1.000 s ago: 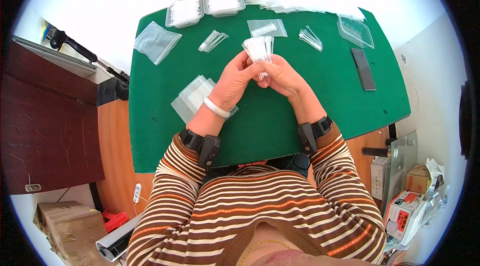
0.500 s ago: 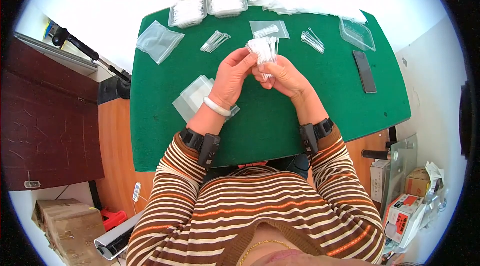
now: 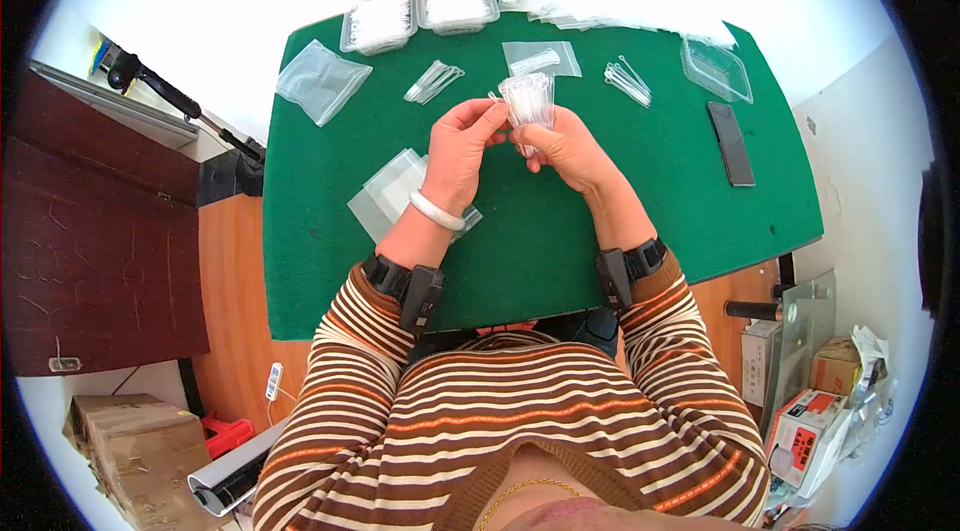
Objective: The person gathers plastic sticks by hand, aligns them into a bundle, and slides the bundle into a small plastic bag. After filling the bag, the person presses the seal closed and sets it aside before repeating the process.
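My right hand (image 3: 562,151) is closed around the lower part of a fanned bundle of thin white sticks with looped heads, like floss picks (image 3: 528,99), heads pointing away from me. My left hand (image 3: 464,146) pinches at the bundle's left edge, and the small head of one pick shows above its fingertips. Just beyond the bundle lies a clear bag (image 3: 558,53) with a few picks on it. Small loose groups of picks lie to the left (image 3: 434,82) and to the right (image 3: 627,82). Beneath my left forearm are flat clear bags (image 3: 385,196).
Two clear tubs (image 3: 380,48) full of white picks stand at the back of the green table (image 3: 540,261). More clear bags (image 3: 322,81) lie at the left, and a pile of plastic bags (image 3: 570,6) at the back. A clear tray (image 3: 716,71) and a phone (image 3: 731,143) are at the right.
My left fingers have shifted a little off the bundle's left side, and one pick's head now shows above them. The bundle in my right hand is more fully in view.
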`<state>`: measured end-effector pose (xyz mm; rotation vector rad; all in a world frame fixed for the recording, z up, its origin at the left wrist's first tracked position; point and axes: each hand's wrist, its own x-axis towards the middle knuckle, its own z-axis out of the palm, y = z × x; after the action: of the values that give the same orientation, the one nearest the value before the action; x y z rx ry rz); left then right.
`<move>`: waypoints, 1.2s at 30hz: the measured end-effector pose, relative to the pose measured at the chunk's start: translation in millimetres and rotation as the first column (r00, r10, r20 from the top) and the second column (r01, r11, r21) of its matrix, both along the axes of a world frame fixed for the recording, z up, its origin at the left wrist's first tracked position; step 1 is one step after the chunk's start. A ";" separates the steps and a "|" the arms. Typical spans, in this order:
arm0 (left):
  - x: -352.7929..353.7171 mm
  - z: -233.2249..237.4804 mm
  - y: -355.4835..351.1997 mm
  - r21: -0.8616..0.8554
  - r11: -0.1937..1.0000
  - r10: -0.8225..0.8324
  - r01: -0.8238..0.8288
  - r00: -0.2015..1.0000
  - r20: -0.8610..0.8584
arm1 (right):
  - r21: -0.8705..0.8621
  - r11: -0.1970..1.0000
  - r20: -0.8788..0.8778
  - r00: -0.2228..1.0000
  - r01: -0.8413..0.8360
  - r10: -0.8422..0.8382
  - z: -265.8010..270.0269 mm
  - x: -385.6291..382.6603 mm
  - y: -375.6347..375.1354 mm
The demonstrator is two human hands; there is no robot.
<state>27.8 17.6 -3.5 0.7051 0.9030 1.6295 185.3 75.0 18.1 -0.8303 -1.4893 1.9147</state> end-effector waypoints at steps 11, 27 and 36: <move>5.3 3.0 -1.3 0.008 0.990 0.142 -0.143 0.973 -0.181 | 0.115 0.993 0.054 0.998 0.015 -0.021 -2.0 -1.3 0.9; -7.9 1.5 0.6 -0.057 0.964 0.259 -0.261 0.965 -0.034 | 0.197 0.968 0.170 0.967 0.154 -0.189 -9.3 7.1 12.5; -7.4 1.5 0.2 -0.102 0.975 0.189 -0.198 0.978 -0.091 | 0.765 0.644 0.484 0.676 -0.018 -0.556 -17.9 14.6 17.9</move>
<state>20.4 17.9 -2.1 0.6256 1.1415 1.7159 199.9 92.9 0.2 -1.3499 -2.1440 0.5807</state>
